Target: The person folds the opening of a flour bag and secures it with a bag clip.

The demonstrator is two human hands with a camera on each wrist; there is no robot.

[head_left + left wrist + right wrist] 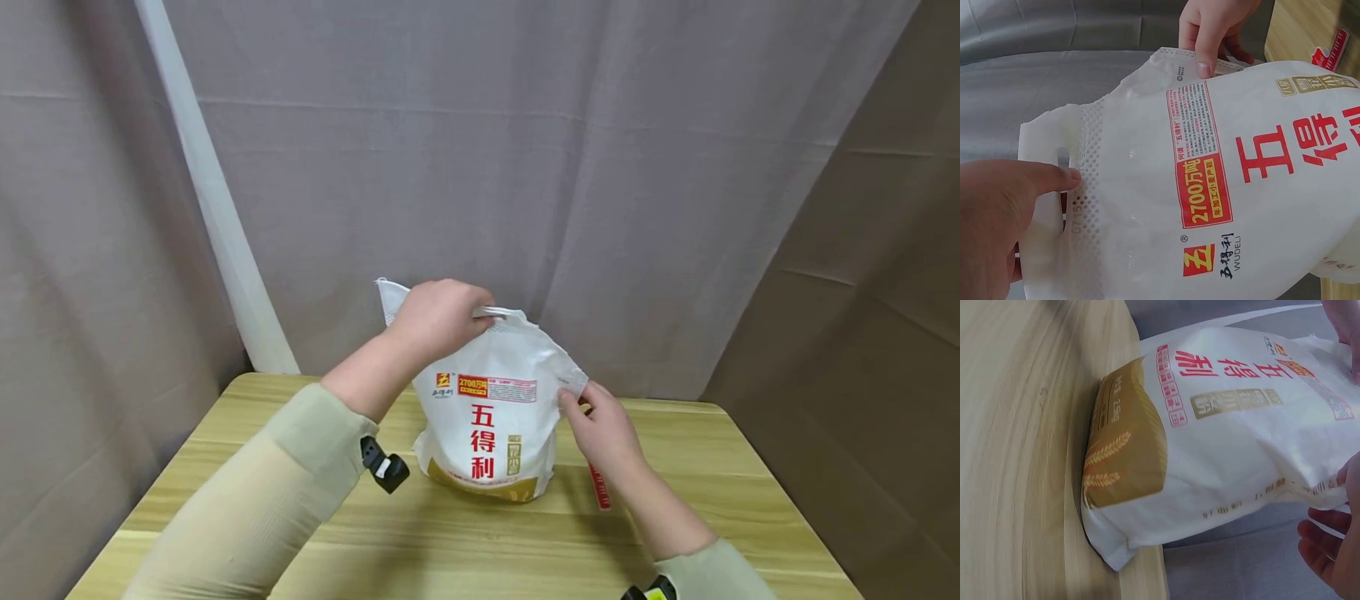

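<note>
A white flour bag (491,417) with red Chinese lettering and a gold wheat band at its base stands upright on the wooden table (225,467). My left hand (438,317) grips the bag's handle strip at the top; in the left wrist view the thumb (1047,178) presses beside the handle slot of the bag (1222,187). My right hand (600,429) pinches the bag's upper right corner (573,383). From the right wrist, the bag (1210,444) shows its gold bottom resting on the table (1022,456).
A red strip of packaging (598,487) lies on the table just right of the bag. Grey-brown curtains (525,167) hang close behind and on both sides. The table's far edge runs right behind the bag.
</note>
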